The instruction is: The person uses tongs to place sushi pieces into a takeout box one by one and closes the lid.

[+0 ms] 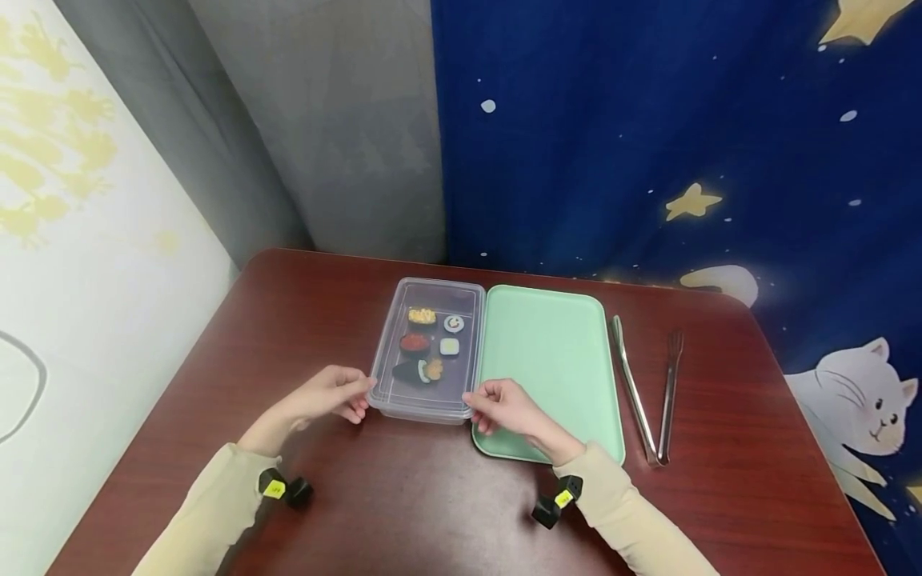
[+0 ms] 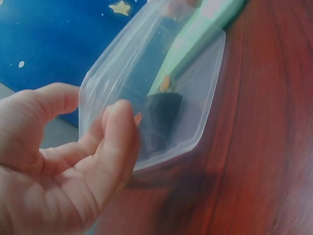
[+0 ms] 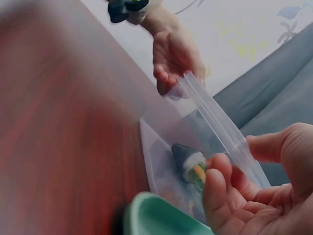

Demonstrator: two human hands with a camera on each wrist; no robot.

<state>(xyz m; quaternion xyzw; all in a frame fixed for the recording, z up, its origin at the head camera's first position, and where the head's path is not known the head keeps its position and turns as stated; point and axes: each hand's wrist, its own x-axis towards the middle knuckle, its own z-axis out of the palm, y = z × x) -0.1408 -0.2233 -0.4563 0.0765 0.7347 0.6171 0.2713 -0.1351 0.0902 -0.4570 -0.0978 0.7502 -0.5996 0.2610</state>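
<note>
A clear plastic food container (image 1: 432, 416) stands in the middle of the table, with its clear lid (image 1: 442, 294) over the top. Several sushi pieces show through it, among them a dark cone-shaped hand roll (image 3: 187, 159), a red-topped piece (image 1: 414, 344) and a yellow-topped piece (image 1: 422, 316). My left hand (image 1: 337, 394) pinches the lid's near left corner between thumb and fingers. At the near right corner my right hand (image 1: 506, 406) pinches the lid's edge, thumb on top and fingers curled below. The right hand overlaps the tray's near left corner in the head view.
Right beside the container lies a pale green tray (image 1: 547, 360). Metal tongs (image 1: 634, 392) lie spread on the dark red table (image 1: 749, 448) to the tray's right. Grey and blue curtains (image 1: 562, 144) hang behind the far edge, and a white wall (image 1: 86, 264) stands at the left.
</note>
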